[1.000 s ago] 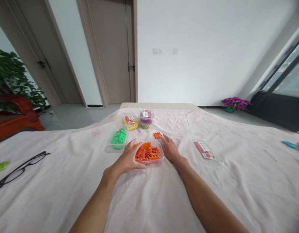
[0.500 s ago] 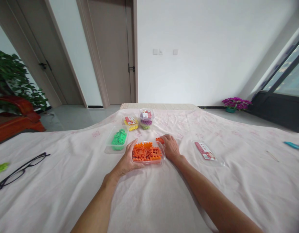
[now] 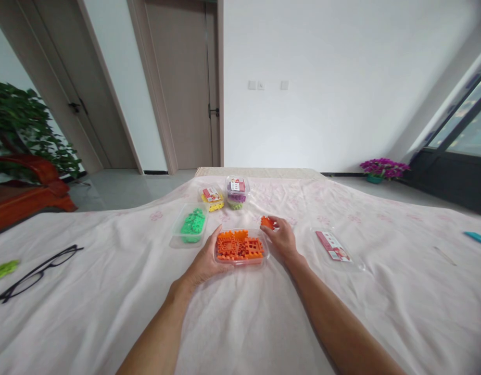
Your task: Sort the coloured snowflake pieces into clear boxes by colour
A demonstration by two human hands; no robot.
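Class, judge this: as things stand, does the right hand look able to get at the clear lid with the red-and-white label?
Probably yes: only bare cloth shows between the right hand and the clear lid, though its fingers hold an orange piece.

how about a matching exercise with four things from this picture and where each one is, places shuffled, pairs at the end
Things:
1. left hand
2. single orange piece
3. green pieces
4. glasses

Places:
A. in a clear tub
B. on the cloth, beside something lime-green
C. around the left end of the orange-filled tub
D. held in the right hand

Right pairs: 1-C, 2-D, 3-A, 4-B
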